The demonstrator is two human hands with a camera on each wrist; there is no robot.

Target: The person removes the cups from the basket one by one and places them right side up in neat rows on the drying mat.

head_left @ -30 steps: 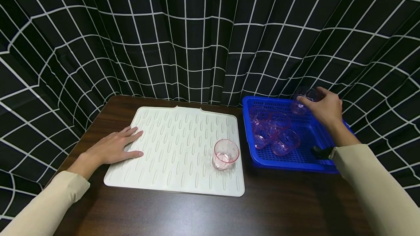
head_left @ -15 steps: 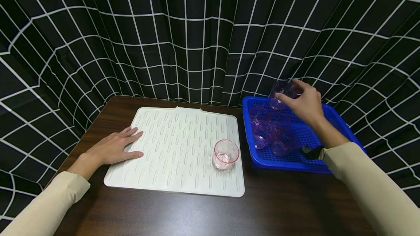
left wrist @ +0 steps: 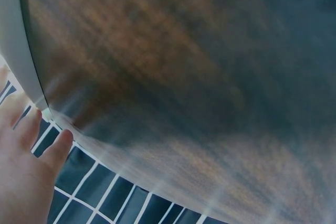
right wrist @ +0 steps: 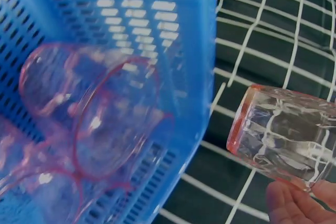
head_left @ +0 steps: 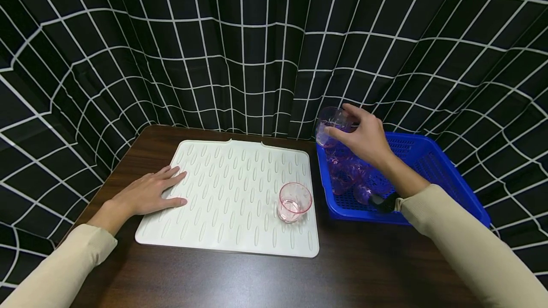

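My right hand (head_left: 364,134) grips a clear pink-tinted glass (head_left: 328,127) between thumb and fingers, above the back left corner of the blue basket (head_left: 436,165). In the right wrist view the held glass (right wrist: 283,135) lies beyond the basket wall, its reddish end toward the basket. Several pink-rimmed glasses (head_left: 342,175) lie at the basket's left side, partly hidden by my right arm. My left hand (head_left: 147,191) rests with straight, spread fingers on the left edge of a white ridged mat (head_left: 231,198). One glass (head_left: 293,203) stands upright near the mat's right edge.
The dark wooden table (head_left: 239,279) carries the mat and, to its right, the basket. A black curtain with white grid lines (head_left: 205,51) hangs behind and along both sides. A dark strap (head_left: 385,202) sits at my right wrist.
My right hand has carried the glass leftward from the basket's back right to above its back left corner. The left hand and the glass on the mat have stayed put.
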